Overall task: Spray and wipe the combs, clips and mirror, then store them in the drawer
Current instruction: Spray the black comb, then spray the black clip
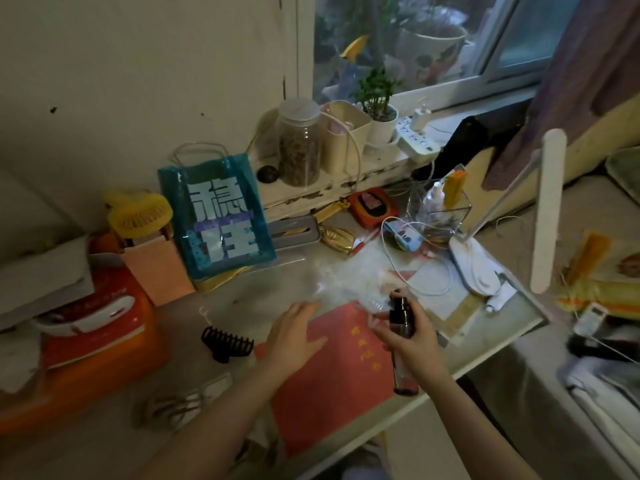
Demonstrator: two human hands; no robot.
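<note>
Black claw clip point(227, 344), red folder point(332, 375), teal lettered bag point(216, 216).

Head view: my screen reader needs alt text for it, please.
A person's right hand grips a dark spray bottle over a cluttered desk; the left hand rests open on a red booklet. A black claw clip lies left.

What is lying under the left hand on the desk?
The left hand rests open on a red booklet with gold characters. The booklet lies flat on the desk. Whatever is beneath the palm itself is covered.
</note>
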